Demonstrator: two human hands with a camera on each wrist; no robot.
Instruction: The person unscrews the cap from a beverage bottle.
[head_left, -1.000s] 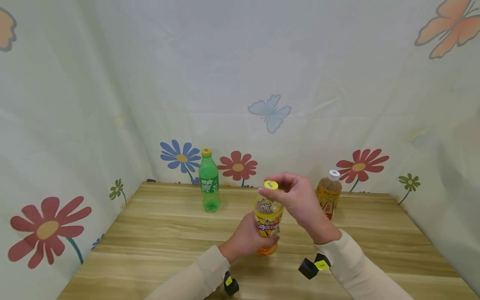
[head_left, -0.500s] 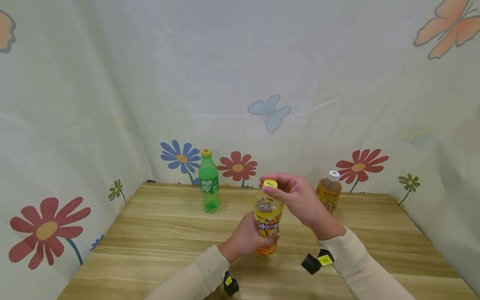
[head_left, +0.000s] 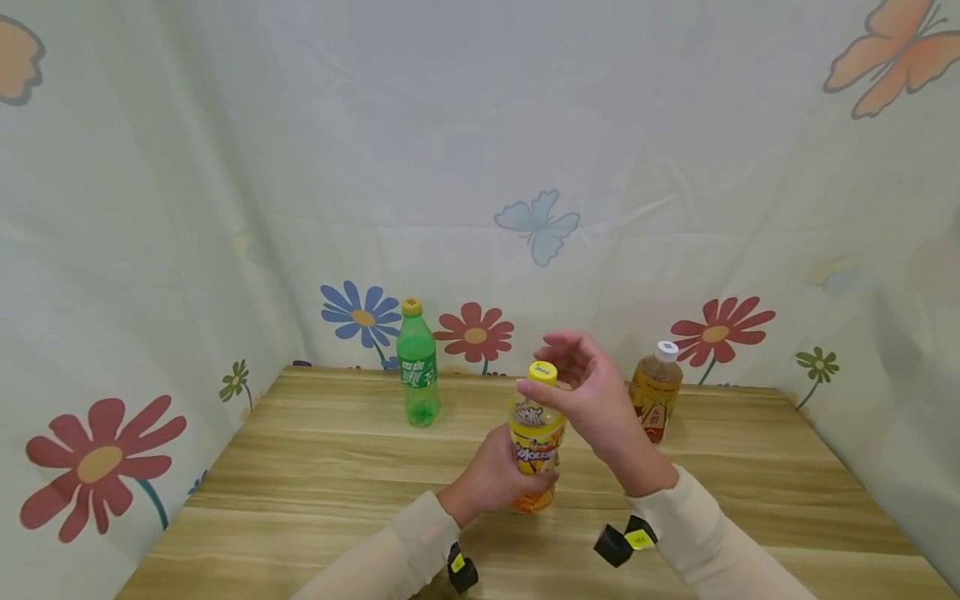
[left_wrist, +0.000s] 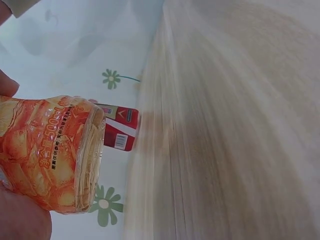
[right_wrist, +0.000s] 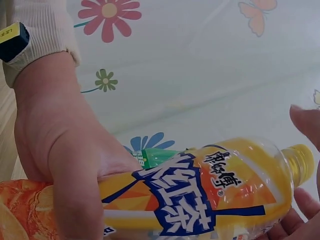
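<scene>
My left hand [head_left: 495, 475] grips an iced tea bottle [head_left: 534, 450] with an orange and yellow label around its lower body. In the left wrist view the bottle's base [left_wrist: 92, 162] hangs clear of the wooden tabletop. A yellow cap [head_left: 543, 372] sits on the neck. Around that cap my right hand [head_left: 592, 400] is spread, its thumb in front and its fingers raised behind. The right wrist view has the thumb [right_wrist: 306, 125] apart from the cap, and fingers [right_wrist: 287, 222] behind the bottle's shoulder.
A green soda bottle [head_left: 417, 367] with a yellow cap stands at the back left of the wooden table [head_left: 330, 467]. Back right, behind my right hand, stands a white-capped bottle of brown drink [head_left: 657, 390]. A flower-printed cloth [head_left: 420, 150] hangs around the table.
My right fingers have moved from curling close around the yellow cap to spreading up and away from it. The left hand and the bottle have stayed nearly in place.
</scene>
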